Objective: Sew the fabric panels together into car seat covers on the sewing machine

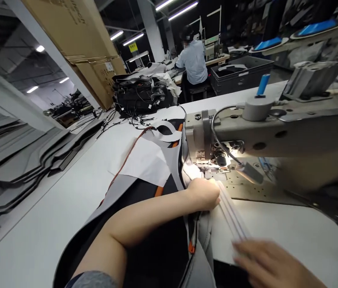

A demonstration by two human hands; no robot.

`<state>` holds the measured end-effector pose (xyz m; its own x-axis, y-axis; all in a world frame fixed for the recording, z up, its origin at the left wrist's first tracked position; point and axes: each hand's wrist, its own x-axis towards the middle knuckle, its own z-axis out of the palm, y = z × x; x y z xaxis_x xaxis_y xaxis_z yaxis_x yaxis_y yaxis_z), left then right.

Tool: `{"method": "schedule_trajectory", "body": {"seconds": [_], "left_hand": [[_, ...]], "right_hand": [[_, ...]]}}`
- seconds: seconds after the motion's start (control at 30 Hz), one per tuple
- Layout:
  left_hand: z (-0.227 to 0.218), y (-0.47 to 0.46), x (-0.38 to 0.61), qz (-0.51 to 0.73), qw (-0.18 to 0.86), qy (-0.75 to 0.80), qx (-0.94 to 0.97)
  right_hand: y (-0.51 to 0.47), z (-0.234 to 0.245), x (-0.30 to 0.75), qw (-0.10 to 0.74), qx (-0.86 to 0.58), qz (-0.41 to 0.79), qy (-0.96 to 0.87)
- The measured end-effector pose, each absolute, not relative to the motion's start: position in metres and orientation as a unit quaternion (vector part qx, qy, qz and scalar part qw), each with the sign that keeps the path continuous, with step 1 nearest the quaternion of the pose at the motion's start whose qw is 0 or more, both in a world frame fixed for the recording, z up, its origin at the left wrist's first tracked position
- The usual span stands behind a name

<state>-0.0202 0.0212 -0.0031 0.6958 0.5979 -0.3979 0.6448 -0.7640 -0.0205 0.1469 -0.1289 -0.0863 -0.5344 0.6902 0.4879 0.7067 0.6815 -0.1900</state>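
Two grips: your left hand (204, 194) clenches the upper end of the white strip (233, 212) near the sewing machine (295, 140); your blurred right hand (266, 258) pinches its lower end, over the white table (289, 228).

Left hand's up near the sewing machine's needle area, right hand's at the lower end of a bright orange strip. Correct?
Not quite: the strip is whitish with lengthwise lines, not bright orange, as the head view shows. The rest holds: left hand near the needle area of the sewing machine, right hand at the strip's lower end.
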Motion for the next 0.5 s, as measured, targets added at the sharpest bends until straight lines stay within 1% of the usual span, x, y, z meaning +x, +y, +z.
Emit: {"method": "schedule_trajectory", "body": {"seconds": [0.07, 0.13, 0.23, 0.3, 0.37, 0.5], "left_hand": [[0.004, 0.02, -0.027, -0.166, 0.061, 0.352, 0.919], [0.013, 0.022, -0.036, -0.167, 0.073, 0.377, 0.908], [0.022, 0.028, -0.043, -0.22, 0.115, 0.408, 0.879], [0.025, 0.032, -0.041, -0.249, 0.128, 0.422, 0.862], [0.026, 0.035, -0.036, -0.277, 0.131, 0.431, 0.849], [0.028, 0.042, -0.031, -0.339, 0.151, 0.429, 0.823]], "right_hand": [[-0.096, -0.09, 0.144, 0.263, -0.401, -0.038, -0.876], [-0.06, -0.092, 0.141, 0.248, -0.394, -0.025, -0.885], [-0.018, -0.093, 0.133, 0.227, -0.381, 0.014, -0.896], [-0.002, -0.094, 0.128, 0.222, -0.413, 0.0, -0.883], [0.004, -0.095, 0.123, 0.222, -0.456, -0.016, -0.862], [0.0, -0.096, 0.119, 0.21, -0.498, 0.0, -0.841]]}}
